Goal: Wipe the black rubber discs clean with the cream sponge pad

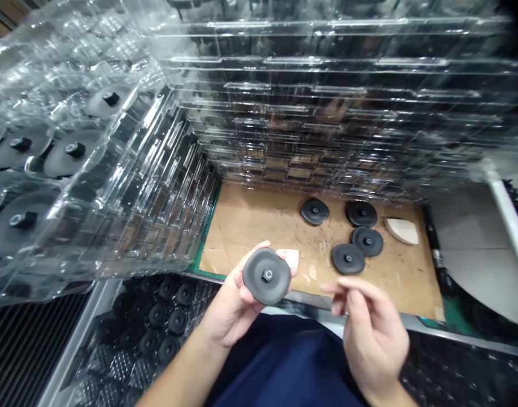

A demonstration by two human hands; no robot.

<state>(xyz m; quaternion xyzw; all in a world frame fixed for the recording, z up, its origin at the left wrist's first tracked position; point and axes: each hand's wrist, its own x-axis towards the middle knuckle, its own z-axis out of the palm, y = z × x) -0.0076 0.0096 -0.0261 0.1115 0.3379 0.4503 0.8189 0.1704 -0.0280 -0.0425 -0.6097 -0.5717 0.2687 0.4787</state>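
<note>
Left tray stack: clear moulded plastic trays, tilted, filling the frame from 9 to 11 o'clock; black discs with a centre nut sit in the top pockets, one at.
Lower tray: at 7 o'clock, below the bench edge; rows of small black discs, partly in shadow.
Left hand: at 6 o'clock, palm up; fingers and thumb closed around the rim of the held disc.
Held disc: black, round, metal nut at its centre, face turned to the camera; just above the bench's near edge, off the surface.
Cardboard sheet: brown, scuffed, flat on the bench at frame centre.
Rear tray stack: clear trays piled high, from 12 to 2 o'clock.
Loose discs: four black, lying on the cardboard at 3 o'clock of the held disc, close together.
Right hand: at 5 o'clock, blurred; fingers loosely half-curled, nothing seen in it, near the held disc but apart from it.
White wedge: flat on the cardboard, just right of the loose discs.
</note>
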